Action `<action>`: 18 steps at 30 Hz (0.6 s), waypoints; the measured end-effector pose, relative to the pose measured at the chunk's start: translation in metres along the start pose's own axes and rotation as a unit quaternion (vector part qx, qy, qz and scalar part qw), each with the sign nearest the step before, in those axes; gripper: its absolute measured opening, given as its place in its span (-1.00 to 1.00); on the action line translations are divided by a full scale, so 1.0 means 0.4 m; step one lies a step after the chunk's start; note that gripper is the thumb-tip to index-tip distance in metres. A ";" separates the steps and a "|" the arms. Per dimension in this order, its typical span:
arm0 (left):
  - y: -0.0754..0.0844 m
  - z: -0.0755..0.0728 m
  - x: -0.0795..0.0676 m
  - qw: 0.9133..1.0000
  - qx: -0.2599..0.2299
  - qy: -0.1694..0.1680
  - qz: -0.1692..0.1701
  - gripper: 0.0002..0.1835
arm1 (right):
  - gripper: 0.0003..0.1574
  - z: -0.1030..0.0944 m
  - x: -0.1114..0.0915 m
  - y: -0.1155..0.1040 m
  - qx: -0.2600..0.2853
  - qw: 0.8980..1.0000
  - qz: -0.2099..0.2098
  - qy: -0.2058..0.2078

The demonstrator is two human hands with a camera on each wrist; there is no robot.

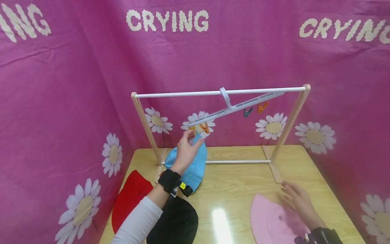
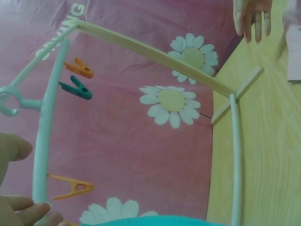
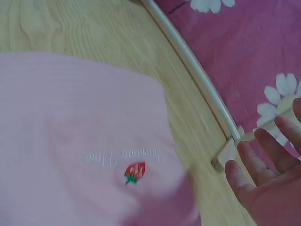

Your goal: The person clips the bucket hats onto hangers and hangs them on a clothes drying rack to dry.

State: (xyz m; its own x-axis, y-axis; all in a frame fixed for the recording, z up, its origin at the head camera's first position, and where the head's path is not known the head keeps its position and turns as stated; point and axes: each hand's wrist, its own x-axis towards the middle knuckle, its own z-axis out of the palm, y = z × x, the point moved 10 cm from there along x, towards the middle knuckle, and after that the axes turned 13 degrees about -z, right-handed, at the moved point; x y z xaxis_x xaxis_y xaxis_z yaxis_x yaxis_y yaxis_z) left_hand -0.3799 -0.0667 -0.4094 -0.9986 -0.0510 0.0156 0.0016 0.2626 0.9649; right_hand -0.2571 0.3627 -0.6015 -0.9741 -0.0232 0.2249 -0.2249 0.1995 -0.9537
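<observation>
A pale hanger (image 1: 240,107) hooks over the white top bar of a wooden-sided rack, tilted down to the left. Beneath its lower end is a light blue bucket hat (image 1: 196,166), upright on edge; where it meets the clips is hidden by my left hand (image 1: 186,149). That hand's fingertips are at the hanger's end, thumb spread apart from them. An orange clip (image 2: 73,187) hangs close by, and a yellow one (image 1: 192,128) is partly covered. My right hand (image 1: 300,201), fingers extended, hovers over a pink hat (image 3: 94,117) with a strawberry embroidered on it.
Red (image 1: 131,196) and black (image 1: 175,222) hats lie at the table's front left, partly behind my left forearm. Teal (image 1: 247,112) and orange (image 1: 262,107) clips hang on the hanger's right half. The rack's lower bar (image 1: 237,162) crosses the wooden table. Pink curtains enclose the table.
</observation>
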 end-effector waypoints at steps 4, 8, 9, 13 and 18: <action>-0.018 0.025 0.021 1.000 -0.004 -0.001 -0.025 -0.28 | -0.24 -0.022 -0.038 0.025 -0.013 0.999 0.033 0.001; -0.035 0.059 0.043 0.998 -0.013 -0.019 -0.057 -0.22 | -0.22 -0.043 -0.071 0.043 -0.060 0.997 0.055 0.003; -0.042 0.066 0.048 0.997 -0.014 -0.026 -0.068 -0.19 | -0.23 -0.046 -0.076 0.046 -0.070 0.996 0.055 0.002; -0.062 0.089 0.067 0.994 -0.009 -0.049 -0.099 -0.09 | -0.28 -0.051 -0.082 0.042 -0.113 0.993 0.042 -0.006; -0.063 0.103 0.089 0.994 -0.006 -0.053 -0.099 -0.08 | -0.30 -0.042 -0.081 0.047 -0.176 0.983 0.042 -0.040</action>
State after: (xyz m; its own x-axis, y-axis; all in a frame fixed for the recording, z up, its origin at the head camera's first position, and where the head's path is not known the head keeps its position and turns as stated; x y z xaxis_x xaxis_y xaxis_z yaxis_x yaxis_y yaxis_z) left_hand -0.4178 -0.0354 -0.4439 -0.9796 0.0007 -0.2009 -0.1945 0.2454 0.9497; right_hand -0.2293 0.3835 -0.6233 -0.9906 -0.0672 0.1188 -0.1364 0.5296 -0.8372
